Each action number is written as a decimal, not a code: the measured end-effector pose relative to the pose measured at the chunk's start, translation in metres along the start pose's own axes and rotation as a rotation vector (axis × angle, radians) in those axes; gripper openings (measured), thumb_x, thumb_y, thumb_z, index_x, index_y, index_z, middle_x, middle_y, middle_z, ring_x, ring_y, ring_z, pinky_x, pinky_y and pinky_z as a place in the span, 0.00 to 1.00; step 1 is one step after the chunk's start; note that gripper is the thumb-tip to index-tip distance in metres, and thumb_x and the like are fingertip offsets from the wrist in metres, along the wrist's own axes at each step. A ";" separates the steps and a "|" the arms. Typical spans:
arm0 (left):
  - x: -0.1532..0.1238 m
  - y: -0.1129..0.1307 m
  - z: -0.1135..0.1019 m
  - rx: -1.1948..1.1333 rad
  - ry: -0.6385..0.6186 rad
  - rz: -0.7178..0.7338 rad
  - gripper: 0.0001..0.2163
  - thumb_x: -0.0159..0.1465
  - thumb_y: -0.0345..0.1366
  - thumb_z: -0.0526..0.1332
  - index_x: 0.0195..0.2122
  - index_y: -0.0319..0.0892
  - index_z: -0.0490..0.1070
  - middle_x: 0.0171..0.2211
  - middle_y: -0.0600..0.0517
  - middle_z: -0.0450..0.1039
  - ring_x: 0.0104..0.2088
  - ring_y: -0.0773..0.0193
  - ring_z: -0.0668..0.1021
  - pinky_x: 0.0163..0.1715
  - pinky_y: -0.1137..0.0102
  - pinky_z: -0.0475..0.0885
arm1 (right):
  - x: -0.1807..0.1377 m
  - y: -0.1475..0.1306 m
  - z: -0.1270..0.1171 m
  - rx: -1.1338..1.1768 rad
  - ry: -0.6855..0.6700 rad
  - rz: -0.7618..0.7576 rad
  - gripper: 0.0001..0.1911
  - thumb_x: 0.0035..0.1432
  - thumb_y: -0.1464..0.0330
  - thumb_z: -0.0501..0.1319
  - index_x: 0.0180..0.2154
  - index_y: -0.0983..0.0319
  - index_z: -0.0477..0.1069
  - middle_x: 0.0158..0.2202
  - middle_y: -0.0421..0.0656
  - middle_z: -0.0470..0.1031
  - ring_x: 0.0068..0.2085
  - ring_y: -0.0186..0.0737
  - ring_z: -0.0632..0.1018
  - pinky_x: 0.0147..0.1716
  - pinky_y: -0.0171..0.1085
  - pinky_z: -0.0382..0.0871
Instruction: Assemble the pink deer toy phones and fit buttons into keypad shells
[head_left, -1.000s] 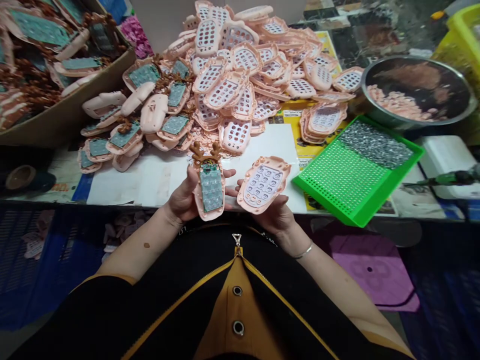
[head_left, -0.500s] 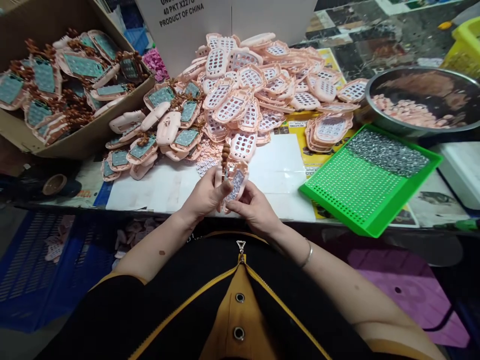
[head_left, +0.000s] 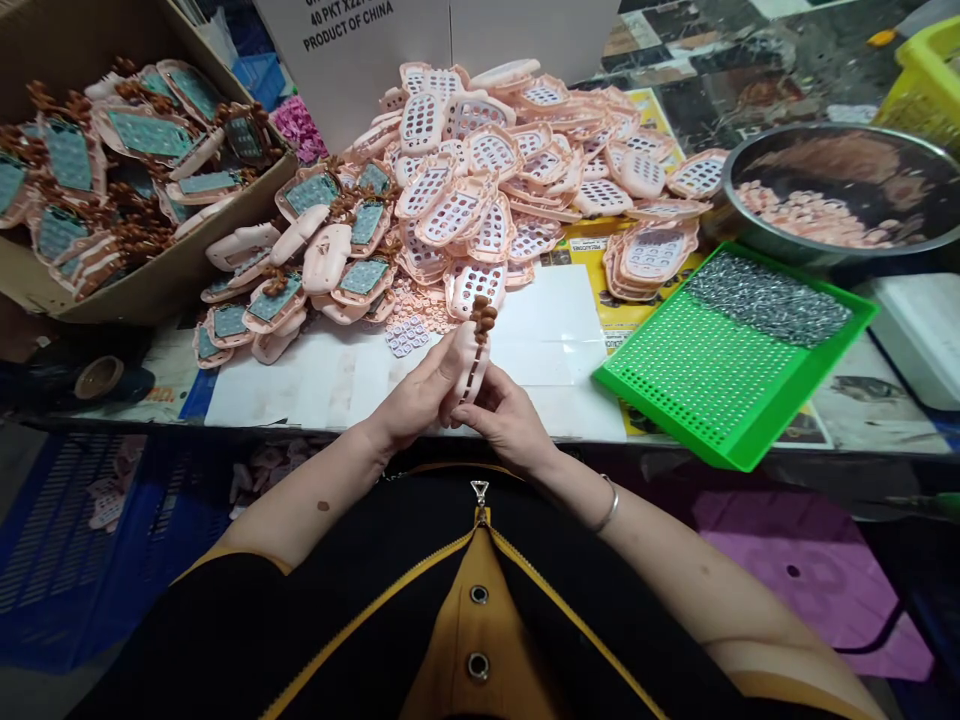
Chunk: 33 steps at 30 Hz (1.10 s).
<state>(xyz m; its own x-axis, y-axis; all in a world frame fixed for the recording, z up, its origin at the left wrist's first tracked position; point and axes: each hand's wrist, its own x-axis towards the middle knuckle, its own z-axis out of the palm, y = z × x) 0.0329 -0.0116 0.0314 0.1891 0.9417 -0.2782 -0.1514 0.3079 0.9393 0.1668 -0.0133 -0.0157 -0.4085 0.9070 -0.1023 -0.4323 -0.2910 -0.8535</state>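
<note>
1. Desk (head_left: 889, 425): bulk stock toward the rear edge, small parts nearer the front; presumably so everything lies within arm's reach.
2. Carton (head_left: 150, 275) at the left rear corner, tilted mouth toward the person, likely for easy access to the teal-backed shells inside.
3. Heap of peach shells (head_left: 491, 150), rear middle, loosely piled; looks like bulk storage rather than careful setting-out.
4. Green tray (head_left: 720, 370), right of middle, skewed, one corner reaching the front edge. Metal bits (head_left: 765, 295) gathered at its far end, perhaps by a slope.
5. Steel bowl (head_left: 787, 160) toward the right rear; its walls keep small peach pieces (head_left: 817, 215) from scattering.
6. Left hand (head_left: 420, 395) and right hand (head_left: 514, 415): fingers of both grasping one casing from opposite sides, apparently pressing its halves together.
7. Casing (head_left: 466, 370): above the front edge, near the middle, on its side edge, seam upward, probably to watch the join. Whether fully closed, cannot tell.
8. Brown antler-like piece (head_left: 484, 318) at the casing's far end, outside the grip, so likely unsqueezed.
</note>
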 end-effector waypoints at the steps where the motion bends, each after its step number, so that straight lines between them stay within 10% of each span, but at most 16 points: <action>1: 0.000 0.000 0.000 -0.017 -0.015 -0.008 0.35 0.59 0.63 0.65 0.60 0.43 0.70 0.24 0.58 0.69 0.22 0.71 0.68 0.25 0.74 0.65 | -0.001 0.000 -0.001 -0.001 -0.002 -0.006 0.32 0.37 0.53 0.79 0.41 0.57 0.71 0.41 0.39 0.78 0.43 0.40 0.79 0.52 0.43 0.74; 9: 0.003 0.000 -0.018 -0.321 -0.255 -0.184 0.35 0.42 0.52 0.79 0.48 0.37 0.79 0.39 0.43 0.81 0.38 0.54 0.81 0.44 0.63 0.74 | -0.015 -0.011 -0.014 -0.170 -0.352 0.023 0.33 0.51 0.38 0.64 0.38 0.62 0.72 0.31 0.41 0.74 0.32 0.39 0.75 0.34 0.40 0.73; 17: 0.000 -0.002 0.000 -0.458 0.032 -0.145 0.24 0.43 0.41 0.80 0.41 0.39 0.82 0.34 0.51 0.82 0.34 0.65 0.81 0.41 0.70 0.75 | -0.023 -0.014 -0.008 -0.949 0.050 -0.418 0.24 0.69 0.51 0.51 0.55 0.62 0.66 0.41 0.51 0.82 0.36 0.47 0.82 0.33 0.41 0.75; 28: -0.006 0.001 -0.010 -0.259 -0.134 -0.024 0.27 0.46 0.43 0.77 0.47 0.43 0.79 0.53 0.42 0.79 0.57 0.43 0.78 0.51 0.58 0.75 | -0.028 -0.030 -0.006 -0.878 -0.039 -0.590 0.18 0.73 0.60 0.50 0.55 0.61 0.71 0.43 0.47 0.83 0.41 0.41 0.83 0.40 0.37 0.76; 33: -0.008 0.002 -0.006 -0.253 -0.079 -0.058 0.29 0.44 0.42 0.78 0.49 0.43 0.78 0.50 0.42 0.80 0.52 0.46 0.80 0.48 0.59 0.77 | -0.030 -0.028 -0.007 -1.025 0.025 -0.662 0.18 0.72 0.62 0.50 0.51 0.63 0.73 0.38 0.48 0.84 0.34 0.41 0.83 0.32 0.37 0.75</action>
<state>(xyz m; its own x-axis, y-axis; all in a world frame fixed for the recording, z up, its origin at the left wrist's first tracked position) 0.0256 -0.0179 0.0344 0.2784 0.9109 -0.3045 -0.3740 0.3948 0.8392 0.1970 -0.0303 0.0073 -0.3295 0.7980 0.5047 0.2882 0.5940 -0.7511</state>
